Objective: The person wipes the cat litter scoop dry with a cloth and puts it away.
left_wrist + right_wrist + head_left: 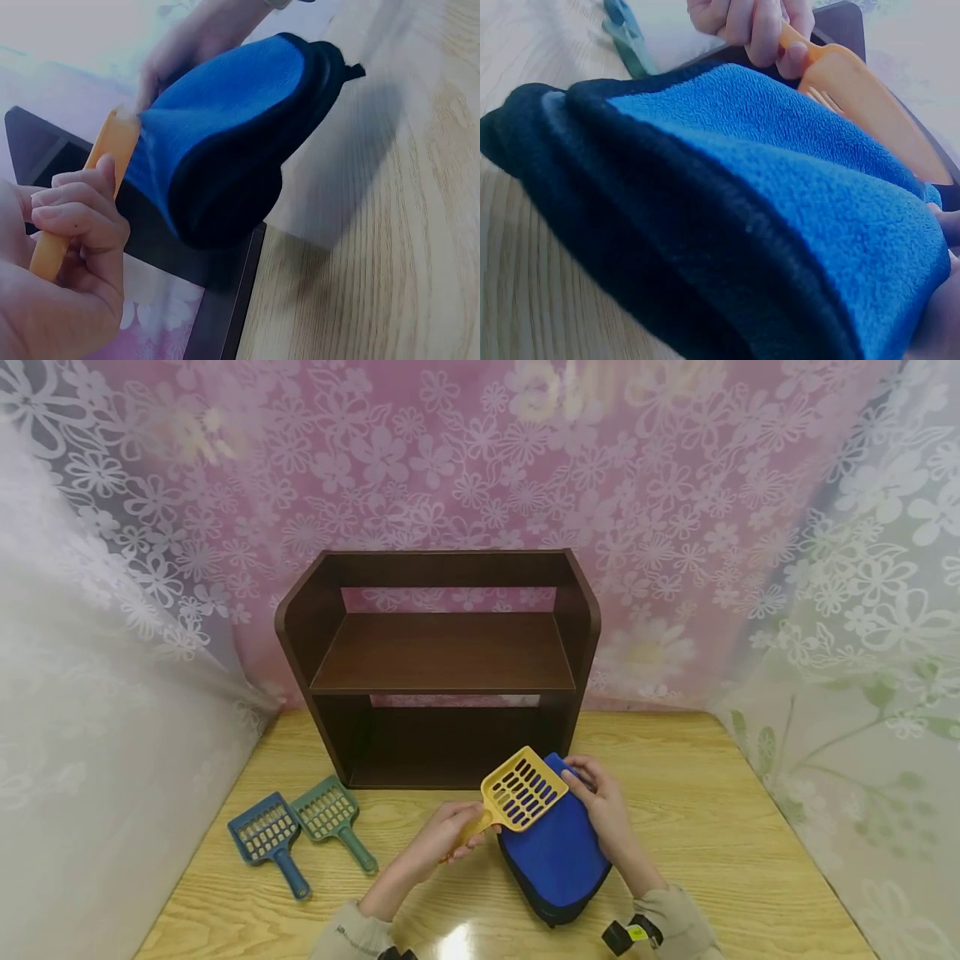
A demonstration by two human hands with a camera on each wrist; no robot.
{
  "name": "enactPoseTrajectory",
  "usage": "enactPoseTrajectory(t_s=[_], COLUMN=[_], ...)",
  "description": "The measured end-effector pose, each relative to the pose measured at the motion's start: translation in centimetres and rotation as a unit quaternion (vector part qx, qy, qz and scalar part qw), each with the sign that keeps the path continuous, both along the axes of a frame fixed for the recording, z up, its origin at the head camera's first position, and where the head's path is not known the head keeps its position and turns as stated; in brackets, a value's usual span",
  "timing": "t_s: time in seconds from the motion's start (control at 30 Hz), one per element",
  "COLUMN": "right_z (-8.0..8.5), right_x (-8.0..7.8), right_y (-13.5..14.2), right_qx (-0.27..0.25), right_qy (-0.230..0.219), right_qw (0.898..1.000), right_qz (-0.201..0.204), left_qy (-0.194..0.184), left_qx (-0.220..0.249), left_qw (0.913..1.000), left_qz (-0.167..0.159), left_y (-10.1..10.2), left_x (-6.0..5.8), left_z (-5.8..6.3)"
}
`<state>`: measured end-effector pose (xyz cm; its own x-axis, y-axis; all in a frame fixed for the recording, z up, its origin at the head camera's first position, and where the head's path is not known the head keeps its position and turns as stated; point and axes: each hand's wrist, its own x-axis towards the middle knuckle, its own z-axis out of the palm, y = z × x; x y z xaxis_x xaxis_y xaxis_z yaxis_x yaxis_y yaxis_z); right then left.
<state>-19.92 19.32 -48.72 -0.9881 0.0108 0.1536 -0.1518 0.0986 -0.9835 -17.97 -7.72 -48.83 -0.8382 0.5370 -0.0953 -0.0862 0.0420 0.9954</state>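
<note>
My left hand [448, 837] grips the handle of a yellow slotted litter scoop [525, 787], its blade raised and pointing up to the right. In the head view that blade overlaps the upper left of a blue fleecy cloth [558, 852] with black edging. At the cloth's upper right, my right hand [600, 802] pinches its top edge, thumb in front; some fingers are hidden behind it. Close up in the right wrist view, the cloth [780, 172] hangs in thick folds. A small black loop sticks out at its lower end in the left wrist view.
A dark brown two-tier shelf [450, 652] stands at the back of the wooden table [712, 827]. Blue [266, 831] and green [327, 808] litter scoops lie at the left, touching or overlapping. Flowered sheeting [465, 468] surrounds the back and sides.
</note>
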Motion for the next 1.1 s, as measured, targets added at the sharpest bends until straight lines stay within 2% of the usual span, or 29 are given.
enactPoseTrajectory(t_s=[0.13, 0.27, 0.5, 0.8, 1.1], right_z=[0.1, -0.1, -0.5, -0.7, -0.6], right_x=[-0.4, -0.9, -1.2, -0.5, 0.9], right_y=[-0.8, -1.2, -1.2, -0.5, 0.6], right_qx=[-0.022, -0.034, -0.039, -0.036, -0.022], right_qy=[-0.015, -0.021, -0.032, -0.049, -0.039], right_qw=[1.0, 0.999, 0.999, 0.998, 0.999], right_qz=[-0.015, -0.022, -0.01, -0.008, 0.026], left_qy=[0.003, 0.006, 0.012, 0.006, -0.004], left_qx=[-0.003, -0.013, -0.033, -0.036, -0.017], left_qw=[0.9997, 0.9995, 0.9992, 0.9992, 0.9998], left_qz=[-0.023, -0.029, -0.02, -0.018, 0.002], left_y=[0.5, 0.7, 0.4, 0.0, -0.7], left_x=[0.2, 0.3, 0.3, -0.1, -0.6], left_z=[0.0, 0.0, -0.2, -0.6, -0.3])
